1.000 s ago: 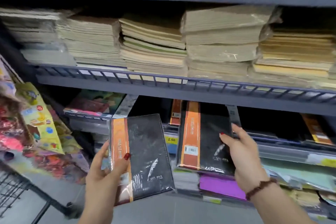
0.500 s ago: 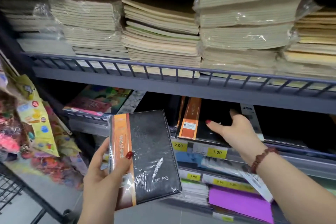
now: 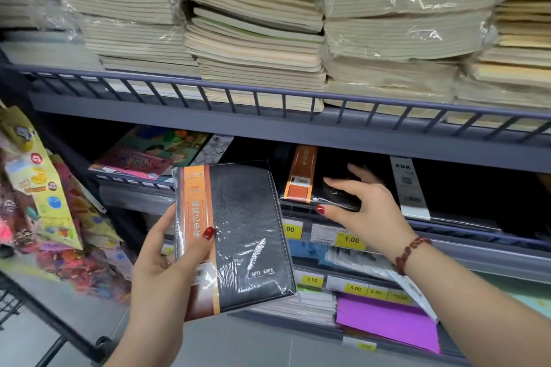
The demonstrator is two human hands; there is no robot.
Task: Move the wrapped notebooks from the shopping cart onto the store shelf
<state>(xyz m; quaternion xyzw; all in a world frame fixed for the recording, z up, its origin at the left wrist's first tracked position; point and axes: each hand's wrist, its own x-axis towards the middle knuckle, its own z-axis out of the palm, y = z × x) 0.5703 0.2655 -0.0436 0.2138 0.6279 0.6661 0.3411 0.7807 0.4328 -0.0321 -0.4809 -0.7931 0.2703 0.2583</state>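
Note:
My left hand (image 3: 161, 259) grips a plastic-wrapped black notebook (image 3: 247, 235) with an orange band, upright in front of the shelves, thumb across the band. A second wrapped notebook (image 3: 301, 179) of the same kind lies flat on the dark middle shelf (image 3: 453, 231). My right hand (image 3: 369, 208) pinches its front right corner, fingers on top and thumb under the edge. Most of its black cover is lost in the shelf's shadow.
Stacks of wrapped beige exercise books (image 3: 256, 39) fill the railed upper shelf (image 3: 268, 95). Colourful books (image 3: 149, 152) lie to the left of the notebooks' slot. Price tags (image 3: 350, 239) line the lower shelf edges. The black cart frame (image 3: 44, 325) and hanging toy packets (image 3: 44, 188) are at the left.
My right hand has carried the second notebook from upright in front of the shelf to lying flat inside it. The left hand and its notebook have barely moved; the view has closed in.

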